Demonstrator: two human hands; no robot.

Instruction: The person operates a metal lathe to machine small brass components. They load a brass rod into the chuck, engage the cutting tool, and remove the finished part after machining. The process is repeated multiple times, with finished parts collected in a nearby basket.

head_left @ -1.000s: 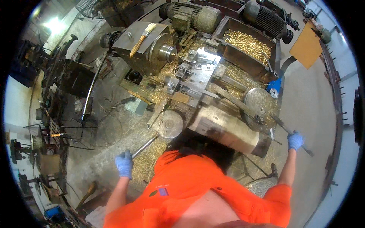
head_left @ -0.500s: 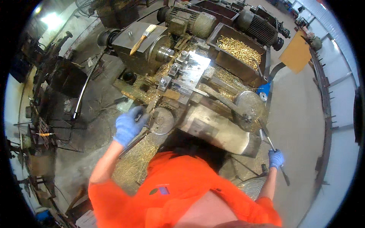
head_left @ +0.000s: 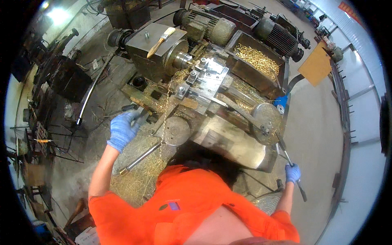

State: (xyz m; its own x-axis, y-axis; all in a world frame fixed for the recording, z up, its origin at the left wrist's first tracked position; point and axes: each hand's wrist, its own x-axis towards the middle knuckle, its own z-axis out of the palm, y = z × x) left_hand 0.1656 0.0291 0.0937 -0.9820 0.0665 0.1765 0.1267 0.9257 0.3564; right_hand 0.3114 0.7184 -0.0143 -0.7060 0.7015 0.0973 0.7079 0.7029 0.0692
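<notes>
My right hand (head_left: 292, 173), in a blue glove, is closed around a metal lever (head_left: 286, 153) that runs up to the round disc (head_left: 266, 122) at the lathe's right. My left hand (head_left: 123, 130), also gloved, hovers left of the handwheel (head_left: 175, 130), fingers apart and slightly blurred, with nothing plainly in them. Below it a shiny crank handle (head_left: 141, 158) slants down from the handwheel, untouched. A twisted brass shaving (head_left: 166, 110) hangs beside the handwheel. Behind stand the chuck (head_left: 181, 60) and the tool block (head_left: 210, 75), strewn with brass chips.
A metal bin (head_left: 241, 67) of small brass pieces stands behind the tool block. A paintbrush (head_left: 161, 42) lies on the headstock (head_left: 151, 49). Electric motors (head_left: 277, 36) are at the back. A long metal bar (head_left: 90, 96) slants at left. Brass shavings cover the floor (head_left: 139, 183) below.
My left hand has moved left and away from the handwheel; the crank handle now shows more fully. The right hand has shifted slightly left with the lever still gripped. The hanging shaving is more visible.
</notes>
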